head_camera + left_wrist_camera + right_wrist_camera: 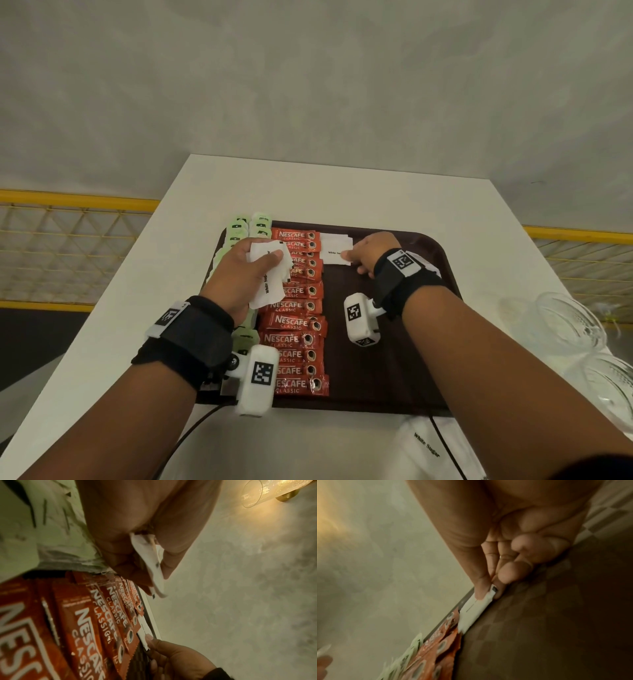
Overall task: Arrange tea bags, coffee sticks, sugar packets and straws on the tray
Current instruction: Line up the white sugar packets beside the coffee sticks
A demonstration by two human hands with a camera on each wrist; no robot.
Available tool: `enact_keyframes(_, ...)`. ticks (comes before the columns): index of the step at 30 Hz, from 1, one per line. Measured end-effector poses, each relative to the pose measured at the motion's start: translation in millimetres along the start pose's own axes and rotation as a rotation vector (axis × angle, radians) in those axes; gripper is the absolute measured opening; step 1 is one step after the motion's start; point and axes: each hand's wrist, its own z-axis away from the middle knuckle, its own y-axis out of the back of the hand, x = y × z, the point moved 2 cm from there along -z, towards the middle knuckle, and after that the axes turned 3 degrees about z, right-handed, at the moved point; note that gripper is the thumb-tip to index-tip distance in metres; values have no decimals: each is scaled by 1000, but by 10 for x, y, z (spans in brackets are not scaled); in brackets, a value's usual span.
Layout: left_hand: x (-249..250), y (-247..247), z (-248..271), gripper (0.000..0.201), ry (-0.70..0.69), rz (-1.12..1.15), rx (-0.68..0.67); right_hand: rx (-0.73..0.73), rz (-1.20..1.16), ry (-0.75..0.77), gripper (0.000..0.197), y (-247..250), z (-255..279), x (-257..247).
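A dark brown tray [394, 377] lies on the white table. Green tea bags [245, 228] run down its left edge, with a column of red coffee sticks [296, 339] beside them. My left hand [239, 270] hovers over those rows and grips a bunch of white sugar packets [269, 274], seen edge-on as packets [154, 566] in the left wrist view. At the tray's far end my right hand [366, 255] pinches a white sugar packet [334, 255] by its right edge between thumb and forefinger; this packet [474, 609] lies flat next to the sticks. No straws show.
More white sugar packets [428, 448] lie on the table in front of the tray. Clear glass bowls [568, 322] stand at the right edge. A yellow railing [68, 198] runs behind the table. A wall lamp [271, 492] glows in the left wrist view.
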Motion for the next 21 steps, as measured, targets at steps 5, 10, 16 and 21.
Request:
enact_keyframes(5, 28, -5, -8, 33, 14, 1, -10, 25, 222, -15, 39, -33, -12, -88)
enact_keyframes(10, 49, -83, 8, 34, 85, 31, -54, 93, 217, 5, 43, -39, -62, -49)
enact_keyframes(16, 53, -165, 44, 33, 186, 78, -177, 104, -26, 411, 31, -19, 301, -233)
enact_keyframes(21, 51, -240, 117, 43, 113, 62, -241, -76, -63, 606, 28, -87, 576, -402)
